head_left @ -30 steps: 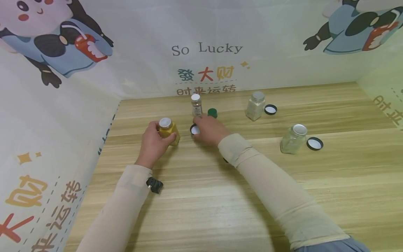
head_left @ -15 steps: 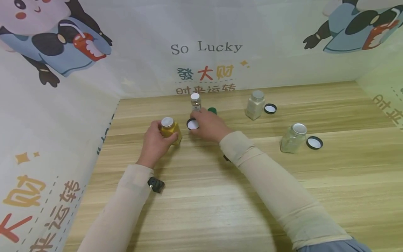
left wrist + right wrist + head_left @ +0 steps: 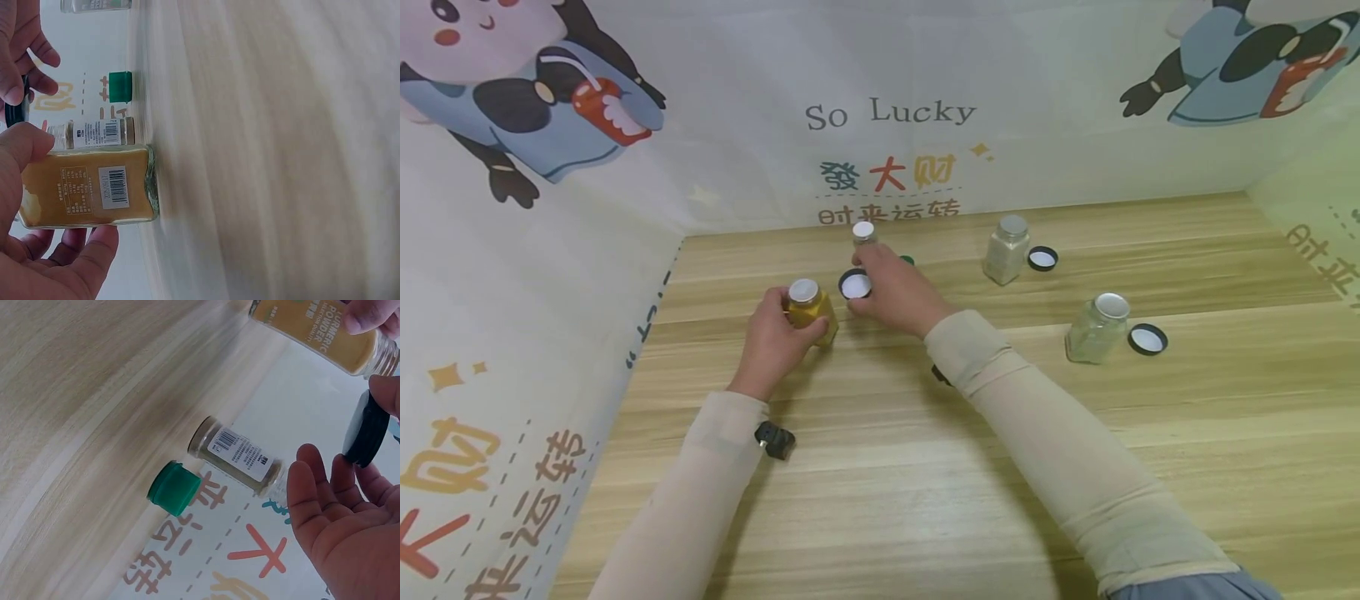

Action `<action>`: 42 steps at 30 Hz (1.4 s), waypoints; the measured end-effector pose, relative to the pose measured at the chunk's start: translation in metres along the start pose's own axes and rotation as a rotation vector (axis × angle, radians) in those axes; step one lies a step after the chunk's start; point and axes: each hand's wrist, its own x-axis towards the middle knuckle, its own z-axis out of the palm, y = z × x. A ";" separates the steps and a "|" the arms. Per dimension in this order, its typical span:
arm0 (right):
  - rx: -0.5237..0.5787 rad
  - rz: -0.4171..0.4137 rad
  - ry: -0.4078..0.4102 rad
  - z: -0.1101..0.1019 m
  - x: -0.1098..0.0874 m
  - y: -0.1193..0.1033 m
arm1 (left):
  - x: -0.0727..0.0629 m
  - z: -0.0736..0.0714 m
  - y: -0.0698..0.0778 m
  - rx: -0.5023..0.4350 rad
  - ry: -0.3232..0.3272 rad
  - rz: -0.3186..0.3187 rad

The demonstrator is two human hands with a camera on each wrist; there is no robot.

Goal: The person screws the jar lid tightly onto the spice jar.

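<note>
My left hand (image 3: 771,346) grips a square glass jar of yellow powder (image 3: 822,315), labelled turmeric powder in the right wrist view. The jar stands upright on the table, its lid off and a pale seal across the mouth. Just right of it, my right hand (image 3: 897,292) pinches a black screw lid (image 3: 855,285) between thumb and fingers. That lid is held up off the table, its white inner face showing. Behind the right hand, partly hidden, stands a small spice bottle (image 3: 237,453) with a barcode label. Beside that bottle sits a green cap (image 3: 175,489).
At the back right stands a square glass jar (image 3: 1006,254) of pale contents, a black lid (image 3: 1042,258) beside it. Nearer on the right is a greenish glass jar (image 3: 1092,335) with another black lid (image 3: 1147,339). A printed cloth wall (image 3: 752,167) rises behind the table.
The right hand has lifted the black lid up and a little left, turning its white inside more into view. The left hand and the powder jar have shifted slightly right.
</note>
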 end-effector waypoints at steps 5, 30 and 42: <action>0.077 -0.007 0.035 0.000 0.000 0.002 | 0.000 0.002 0.002 -0.007 -0.006 -0.004; 0.184 -0.059 0.044 0.003 -0.004 0.002 | 0.001 0.007 -0.001 -0.020 -0.030 -0.020; 0.118 -0.112 0.122 0.003 -0.002 0.004 | 0.000 0.006 0.001 -0.015 -0.021 0.004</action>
